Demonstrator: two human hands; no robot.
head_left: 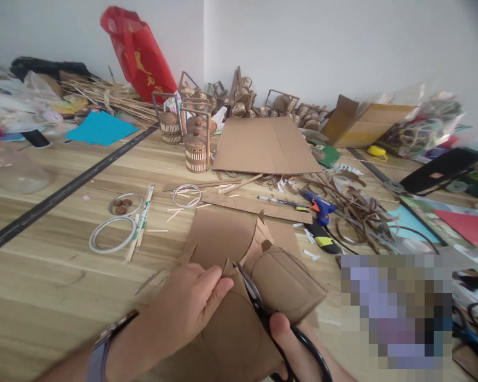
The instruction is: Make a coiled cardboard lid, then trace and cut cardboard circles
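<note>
My left hand [191,305] pinches a brown cardboard sheet [223,239] near its cut edge, thumb on top. My right hand [292,347] grips black-handled scissors [258,305]; their blades sit in a curved cut running through the cardboard. A rounded cardboard piece [287,284] curls up to the right of the blades. A watch sits on my left wrist.
The wooden table [43,276] holds tape rings [111,233], a blue glue gun [318,204], a pen, cardboard strips [354,212], a large flat cardboard sheet [263,146], small woven wooden lanterns [195,146], a red bag [137,53] and blue paper [99,127].
</note>
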